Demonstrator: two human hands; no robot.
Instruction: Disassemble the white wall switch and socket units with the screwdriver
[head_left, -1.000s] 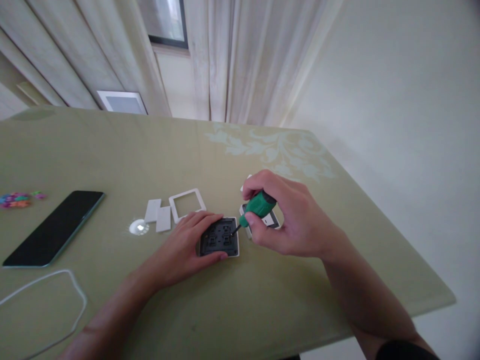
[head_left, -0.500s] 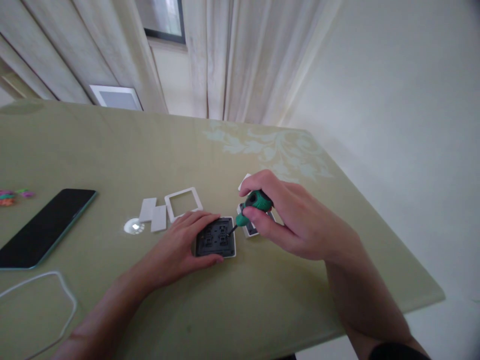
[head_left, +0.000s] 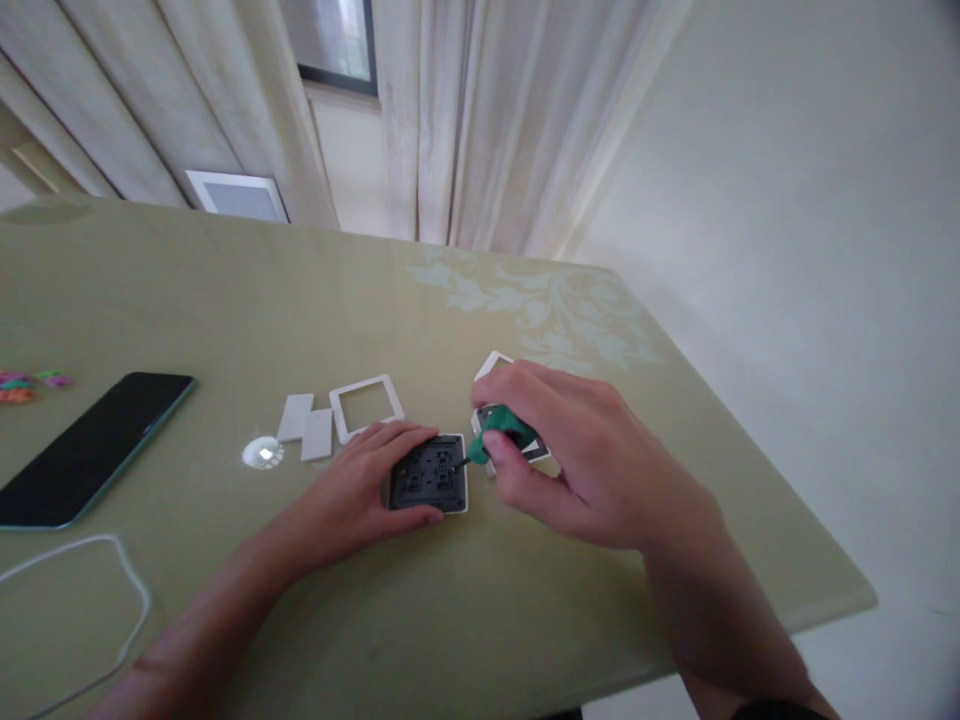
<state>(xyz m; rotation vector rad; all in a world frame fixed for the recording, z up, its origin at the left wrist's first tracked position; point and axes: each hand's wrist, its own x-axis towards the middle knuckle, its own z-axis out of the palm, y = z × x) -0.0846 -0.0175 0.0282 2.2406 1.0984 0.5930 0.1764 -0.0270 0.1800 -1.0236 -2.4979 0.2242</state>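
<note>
My left hand [head_left: 360, 485] is closed around the left side of a wall light switch [head_left: 429, 478] that lies on the table, fingers along its far edge and thumb along its near edge. Its dark inner face with two rocker mounts is exposed. In my right hand [head_left: 581, 455] is a green-handled screwdriver [head_left: 499, 430], its thin shaft slanting left and down. The tip meets the dark face near the right rocker mount; whether a screw is there is too small to tell. Behind the screwdriver, a second switch [head_left: 538, 452] is partly hidden by my right hand.
A square white frame [head_left: 364, 383] and two white rocker plates [head_left: 295, 418] lie beyond my left hand. Another white frame [head_left: 482, 366] shows past my right hand. Leftward are a dark tablet-like device [head_left: 97, 445], a white cable [head_left: 139, 590] and small coloured pieces [head_left: 22, 385].
My right hand has sunk slightly towards me, and the screwdriver leans flatter, with its handle turned in the fingers. My left hand and the switch stay almost in place.
</note>
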